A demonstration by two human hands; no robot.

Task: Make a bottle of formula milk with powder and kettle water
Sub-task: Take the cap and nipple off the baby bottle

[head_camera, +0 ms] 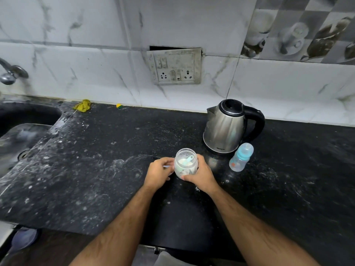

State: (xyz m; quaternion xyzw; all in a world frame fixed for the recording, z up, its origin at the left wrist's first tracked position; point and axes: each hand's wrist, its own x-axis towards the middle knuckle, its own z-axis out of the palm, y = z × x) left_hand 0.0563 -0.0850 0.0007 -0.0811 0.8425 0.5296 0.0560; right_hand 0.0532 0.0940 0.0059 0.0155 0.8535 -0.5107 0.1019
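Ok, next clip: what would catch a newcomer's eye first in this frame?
Probably the clear powder jar at the centre of the dark counter, open-topped with a pale blue scoop inside, the left hand and right hand both curled round it. Just behind on the right stand a steel kettle with a black handle and, beside it, a capped baby bottle.

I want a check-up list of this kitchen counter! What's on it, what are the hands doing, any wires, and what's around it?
Surface: dark counter, dusty with white smears.
Job's things: open powder jar with a scoop inside; steel kettle, lid shut; baby bottle capped, standing beside the kettle.
Clutter: yellow cloth and a small yellow scrap by the wall.
Hands: left hand and right hand both hold the jar.
Cables: nothing seen.
Surroundings: sink and tap on the left; socket panel on the tiled wall.
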